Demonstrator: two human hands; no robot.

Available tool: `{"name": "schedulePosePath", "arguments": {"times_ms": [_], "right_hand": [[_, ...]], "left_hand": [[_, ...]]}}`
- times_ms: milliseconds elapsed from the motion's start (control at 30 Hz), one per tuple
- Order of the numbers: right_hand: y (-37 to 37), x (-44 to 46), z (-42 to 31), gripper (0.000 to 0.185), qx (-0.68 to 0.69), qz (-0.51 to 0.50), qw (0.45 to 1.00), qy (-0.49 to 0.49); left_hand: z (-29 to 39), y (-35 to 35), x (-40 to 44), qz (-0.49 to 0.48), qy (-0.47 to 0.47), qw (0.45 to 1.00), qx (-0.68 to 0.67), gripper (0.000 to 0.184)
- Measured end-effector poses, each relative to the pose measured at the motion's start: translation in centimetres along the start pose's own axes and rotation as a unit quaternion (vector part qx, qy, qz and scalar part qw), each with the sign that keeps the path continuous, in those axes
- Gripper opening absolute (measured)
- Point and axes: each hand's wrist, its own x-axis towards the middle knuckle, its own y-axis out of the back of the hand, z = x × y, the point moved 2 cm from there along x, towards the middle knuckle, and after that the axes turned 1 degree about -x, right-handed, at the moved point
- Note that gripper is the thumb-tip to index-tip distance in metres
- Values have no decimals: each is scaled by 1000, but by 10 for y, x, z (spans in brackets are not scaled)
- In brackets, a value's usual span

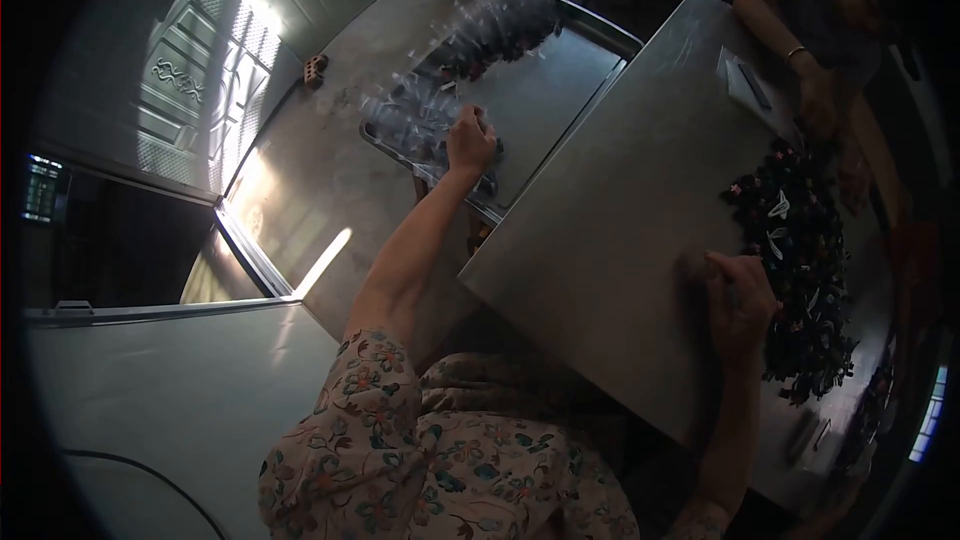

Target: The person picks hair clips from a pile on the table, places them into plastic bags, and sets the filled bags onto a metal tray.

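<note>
My left hand (470, 144) is reached out over the near edge of a metal-rimmed tray (545, 110), its fingers curled closed. Whatever may be inside them is hidden. Around it on the tray lies a heap of small clear plastic packets (415, 112) with dark contents. Above the grey table (600, 240), my right hand (742, 302) has thumb and fingertips drawn together; I cannot make out anything between them. Just right of this hand spreads a pile of small dark pieces (805, 270), with some pink and white bits among them.
Across the table sits another person, with a forearm (775, 30) and hands by the pile. A flat white item (745, 90) with a dark strip lies near that person. On the floor is a brick (315, 70). A pale surface (180, 390) stands at my left.
</note>
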Motion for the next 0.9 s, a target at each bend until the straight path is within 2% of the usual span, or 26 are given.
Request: {"name": "schedulePosePath", "arguments": {"times_ms": [100, 233, 300, 433, 500, 533, 600, 633, 700, 767, 800, 833, 900], "right_hand": [[0, 0, 0, 22, 6, 1, 1000, 4], [1, 0, 1, 22, 8, 2, 1000, -5], [1, -1, 1, 21, 10, 1, 1000, -9], [2, -1, 2, 21, 6, 4, 1000, -14], [2, 0, 2, 20, 4, 8, 1000, -9], [1, 0, 2, 20, 6, 9, 1000, -5], [0, 1, 1, 19, 5, 13, 1000, -4], [0, 2, -1, 19, 6, 12, 1000, 0], [1, 2, -3, 19, 7, 24, 1000, 8], [3, 2, -3, 17, 8, 35, 999, 7], [4, 1, -3, 15, 7, 38, 999, -1], [5, 1, -4, 13, 4, 48, 999, 1], [2, -2, 2, 10, 0, 69, 998, 13]], "left_hand": [[-1, 2, 1, 0, -43, 999, 15, 36], [2, 5, -4, -8, -48, 998, 41, 40], [9, 10, -9, 75, -83, 990, 85, 48], [27, 23, -19, 93, -100, 980, 146, 57], [36, 26, -24, 105, -220, 948, 203, 46], [31, 24, -23, 105, -221, 948, 202, 46], [20, 12, -24, -5, -386, 896, 218, 24], [10, 7, -24, -6, -391, 895, 212, 24], [-4, -11, -24, -23, -423, 819, 388, 14], [-16, -19, -22, -59, -381, 826, 411, 17], [-6, -13, -26, -27, -367, 813, 452, 18], [-37, -29, -16, 44, -411, 767, 491, 20], [-129, -75, 13, 19, -448, 773, 449, 21]]}}
